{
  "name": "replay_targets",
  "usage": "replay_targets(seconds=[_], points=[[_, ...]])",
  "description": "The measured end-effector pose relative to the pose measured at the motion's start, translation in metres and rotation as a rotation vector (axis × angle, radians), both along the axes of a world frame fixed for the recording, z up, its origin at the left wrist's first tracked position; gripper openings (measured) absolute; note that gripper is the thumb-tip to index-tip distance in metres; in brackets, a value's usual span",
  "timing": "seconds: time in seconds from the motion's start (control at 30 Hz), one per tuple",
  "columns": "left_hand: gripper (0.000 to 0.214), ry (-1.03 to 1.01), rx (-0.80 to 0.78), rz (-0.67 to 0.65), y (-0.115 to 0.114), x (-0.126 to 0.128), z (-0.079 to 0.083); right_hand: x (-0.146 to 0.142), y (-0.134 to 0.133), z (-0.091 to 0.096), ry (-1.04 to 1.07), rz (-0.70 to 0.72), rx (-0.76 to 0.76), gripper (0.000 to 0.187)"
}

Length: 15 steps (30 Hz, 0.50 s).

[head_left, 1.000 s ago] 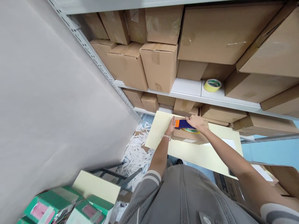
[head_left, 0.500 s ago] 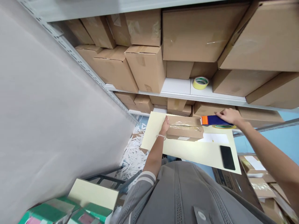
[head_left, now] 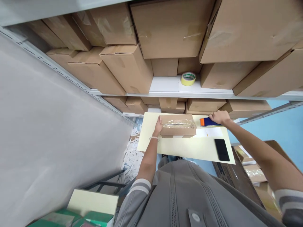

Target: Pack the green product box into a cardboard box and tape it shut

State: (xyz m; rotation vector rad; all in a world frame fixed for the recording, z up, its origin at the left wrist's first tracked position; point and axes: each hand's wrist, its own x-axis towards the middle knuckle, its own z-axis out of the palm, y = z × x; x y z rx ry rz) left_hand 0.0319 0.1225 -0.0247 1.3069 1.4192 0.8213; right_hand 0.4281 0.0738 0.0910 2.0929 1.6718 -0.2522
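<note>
A small brown cardboard box [head_left: 178, 125] with clear tape along its top lies on a pale yellow table [head_left: 184, 146]. My left hand [head_left: 158, 126] presses flat against the box's left end, fingers stretched out. My right hand [head_left: 219, 117] is closed on a blue and orange tape dispenser [head_left: 206, 121], which rests on the table just right of the box. White paper [head_left: 209, 132] lies beneath the dispenser.
A black phone [head_left: 222, 149] lies on the table's right side. A yellow tape roll [head_left: 188, 78] sits on the white shelf [head_left: 165, 86] among stacked cardboard boxes [head_left: 129, 67]. White paper scraps [head_left: 129, 159] litter the floor at left. Open cartons [head_left: 251, 165] stand at right; green packets [head_left: 94, 218] sit at bottom left.
My right hand drew the tape dispenser off the box top to the right and set it down on the table. My left hand stayed on the box's left end.
</note>
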Motion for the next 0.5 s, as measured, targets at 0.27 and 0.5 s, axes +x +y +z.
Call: replay_targets(seconds=[0.27,0.5], points=[[0.055,0.008,0.0,0.062,-0.004,0.007,-0.001,-0.03,0.016,-0.041,0.175,-0.107,0.019,0.053],[0.051,-0.006,0.001,0.108,-0.004,0.01,0.005,-0.011,-0.005,-0.068,0.252,-0.256,-0.001,0.055]])
